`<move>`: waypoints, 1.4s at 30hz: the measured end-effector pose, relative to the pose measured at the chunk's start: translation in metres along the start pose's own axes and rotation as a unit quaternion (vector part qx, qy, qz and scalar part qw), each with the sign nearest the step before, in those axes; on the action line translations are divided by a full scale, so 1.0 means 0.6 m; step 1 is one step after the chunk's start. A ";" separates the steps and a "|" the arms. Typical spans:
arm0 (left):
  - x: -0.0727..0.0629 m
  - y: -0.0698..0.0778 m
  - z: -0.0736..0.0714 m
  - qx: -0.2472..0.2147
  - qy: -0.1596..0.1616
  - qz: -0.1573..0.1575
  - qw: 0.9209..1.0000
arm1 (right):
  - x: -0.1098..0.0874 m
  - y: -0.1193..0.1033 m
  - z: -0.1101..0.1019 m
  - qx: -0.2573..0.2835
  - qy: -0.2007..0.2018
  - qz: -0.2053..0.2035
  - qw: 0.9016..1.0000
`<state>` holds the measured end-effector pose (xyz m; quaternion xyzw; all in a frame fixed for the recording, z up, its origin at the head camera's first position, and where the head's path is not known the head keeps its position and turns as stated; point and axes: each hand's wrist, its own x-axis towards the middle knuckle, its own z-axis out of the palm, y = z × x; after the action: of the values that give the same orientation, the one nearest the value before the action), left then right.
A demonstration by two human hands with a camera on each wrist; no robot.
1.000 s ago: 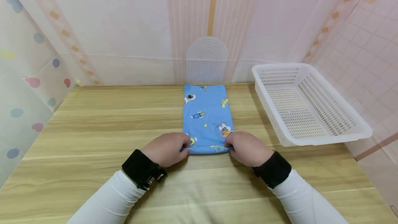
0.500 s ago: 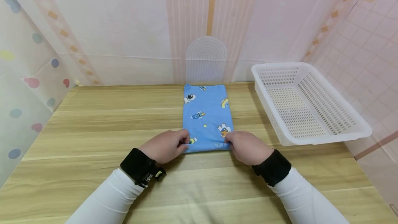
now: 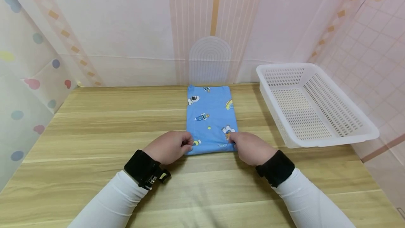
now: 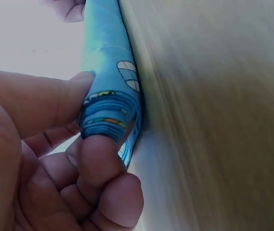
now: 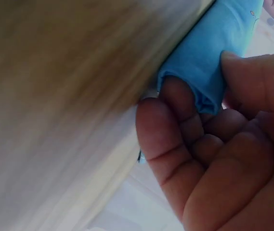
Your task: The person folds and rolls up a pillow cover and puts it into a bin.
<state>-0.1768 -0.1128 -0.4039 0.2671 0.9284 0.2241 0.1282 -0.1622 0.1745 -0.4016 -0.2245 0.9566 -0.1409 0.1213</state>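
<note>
A blue cloth printed with astronauts, rockets and rainbows lies as a long folded strip on the table, its near end rolled over. My left hand pinches the left end of that roll. In the left wrist view, several fabric layers show at the roll's end between thumb and fingers. The right end is gripped by my right hand. Seen from the right wrist, the thumb presses on the rolled cloth while a fingertip sits inside its open end.
A white perforated plastic basket stands at the back right of the wooden table. Behind the table hangs a pale pink patterned backdrop, which the cloth's far end almost reaches. A dotted sheet borders the left side.
The near rolled edge has turned over slightly and shifted a little away from me, with both hands following it. The basket has stayed in place.
</note>
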 end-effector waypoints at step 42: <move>0.014 0.014 0.000 0.066 0.017 -0.019 0.997 | -0.003 -0.013 0.006 -0.069 0.109 0.005 0.992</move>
<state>-0.1801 -0.1018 -0.4010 0.2532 0.9482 0.1644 0.0986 -0.1564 0.1680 -0.4020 -0.2106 0.9726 -0.0980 0.0010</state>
